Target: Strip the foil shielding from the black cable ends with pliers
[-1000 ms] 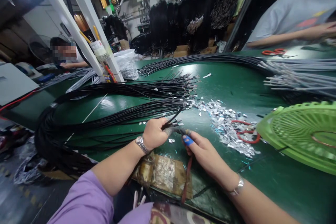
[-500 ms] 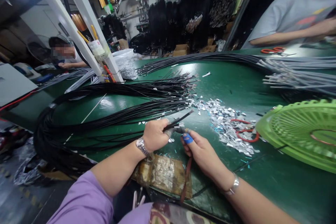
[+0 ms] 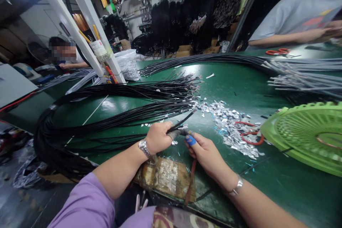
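Left of the silvery scraps (image 3: 226, 124), the left hand (image 3: 159, 137) curls its fingers round black cables (image 3: 184, 119), seemingly steadying them; the right hand (image 3: 204, 151) has its fingers pinched on a dark piece (image 3: 181, 132).

On the table (image 3: 229, 91), scraps (image 3: 227, 128) lie right of nearer cables (image 3: 149, 91), scissors (image 3: 252, 144) at the scraps' right.

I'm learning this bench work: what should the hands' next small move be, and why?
Perhaps draw the right hand gently away from the left hand: the left grips black cables, their ends jutting free, and a dark strand seems to bridge to the right hand's pinch.
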Demonstrator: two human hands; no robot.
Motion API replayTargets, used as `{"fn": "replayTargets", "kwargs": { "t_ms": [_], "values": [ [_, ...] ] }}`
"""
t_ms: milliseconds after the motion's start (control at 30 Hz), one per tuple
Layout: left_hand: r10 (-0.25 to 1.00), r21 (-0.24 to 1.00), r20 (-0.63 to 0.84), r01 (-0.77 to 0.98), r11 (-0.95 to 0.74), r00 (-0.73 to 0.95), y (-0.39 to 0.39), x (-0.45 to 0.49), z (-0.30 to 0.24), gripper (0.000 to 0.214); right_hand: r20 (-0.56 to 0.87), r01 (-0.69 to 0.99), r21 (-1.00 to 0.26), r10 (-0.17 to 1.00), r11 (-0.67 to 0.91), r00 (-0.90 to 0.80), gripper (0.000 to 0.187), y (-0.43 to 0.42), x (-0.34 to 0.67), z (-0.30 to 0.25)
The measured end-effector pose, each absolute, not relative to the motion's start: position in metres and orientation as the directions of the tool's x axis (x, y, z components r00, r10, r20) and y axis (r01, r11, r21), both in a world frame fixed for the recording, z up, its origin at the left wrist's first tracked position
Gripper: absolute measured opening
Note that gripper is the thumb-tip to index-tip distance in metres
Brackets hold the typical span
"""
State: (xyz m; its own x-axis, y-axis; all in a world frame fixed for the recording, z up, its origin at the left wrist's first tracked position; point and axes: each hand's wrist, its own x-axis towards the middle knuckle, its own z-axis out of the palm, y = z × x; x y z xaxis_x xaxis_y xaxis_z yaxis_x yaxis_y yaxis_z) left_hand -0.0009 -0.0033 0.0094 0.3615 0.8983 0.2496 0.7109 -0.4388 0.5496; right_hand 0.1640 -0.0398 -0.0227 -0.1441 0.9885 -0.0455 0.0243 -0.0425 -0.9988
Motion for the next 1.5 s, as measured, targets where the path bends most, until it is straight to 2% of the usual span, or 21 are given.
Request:
{"fn": "replayTargets", "kwargs": {
  "t_ms": [167,267,333,400,500,733,833,1000,1167,1300,1400,1500],
  "values": [
    [0.894,0.729,0.185,0.554,-0.403,0.407,0.000,-0.004,0.013,0.029,-0.011,0.081,-0.997,0.987,0.002,-0.160,0.048,-0.040,0.166,-0.020],
    [0.911,0.875,0.024,0.432,-0.218,0.411,0.002,-0.004,0.014,0.036,0.023,0.108,-0.993,0.985,0.042,-0.170,0.048,-0.040,0.167,-0.018],
    [0.908,0.929,-0.112,0.366,-0.048,0.404,0.003,-0.004,0.016,0.041,0.041,0.125,-0.990,0.983,0.064,-0.178,0.048,-0.040,0.168,-0.018],
    [0.892,0.946,-0.206,0.315,0.077,0.402,0.004,-0.003,0.017,0.044,0.054,0.140,-0.987,0.981,0.080,-0.184,0.048,-0.040,0.169,-0.019],
    [0.863,0.951,-0.274,0.254,0.177,0.425,0.006,-0.003,0.017,0.046,0.074,0.164,-0.980,0.977,0.108,-0.198,0.048,-0.040,0.170,-0.019],
    [0.798,0.940,-0.341,0.178,0.291,0.497,0.011,-0.006,0.016,0.047,0.118,0.215,-0.963,0.971,0.163,-0.207,0.038,-0.036,0.175,-0.012],
    [0.819,0.946,-0.322,0.199,0.256,0.475,0.010,-0.005,0.015,0.046,0.118,0.172,-0.974,0.977,0.149,-0.178,0.034,-0.030,0.180,-0.012],
    [0.826,0.927,-0.290,0.355,0.119,0.482,0.005,-0.002,0.014,0.033,0.142,0.128,-0.980,0.984,0.155,-0.107,0.033,-0.027,0.185,-0.019],
    [0.802,0.894,-0.105,0.409,-0.184,0.589,0.004,-0.004,0.010,0.025,0.127,0.176,-0.974,0.985,0.146,-0.115,0.021,-0.029,0.186,-0.018],
    [0.738,0.786,-0.054,0.485,-0.384,0.673,0.004,-0.007,0.011,0.019,0.057,0.170,-0.982,0.984,0.085,-0.166,0.016,-0.030,0.187,-0.016],
    [0.707,0.719,-0.069,0.526,-0.454,0.704,0.003,-0.007,0.013,0.020,0.002,0.152,-0.988,0.983,0.030,-0.181,0.014,-0.029,0.186,-0.016],
    [0.679,0.704,-0.068,0.517,-0.487,0.731,0.003,-0.007,0.015,0.022,-0.101,0.102,-0.991,0.975,-0.082,-0.198,0.015,-0.029,0.185,-0.014]
  ]
}}
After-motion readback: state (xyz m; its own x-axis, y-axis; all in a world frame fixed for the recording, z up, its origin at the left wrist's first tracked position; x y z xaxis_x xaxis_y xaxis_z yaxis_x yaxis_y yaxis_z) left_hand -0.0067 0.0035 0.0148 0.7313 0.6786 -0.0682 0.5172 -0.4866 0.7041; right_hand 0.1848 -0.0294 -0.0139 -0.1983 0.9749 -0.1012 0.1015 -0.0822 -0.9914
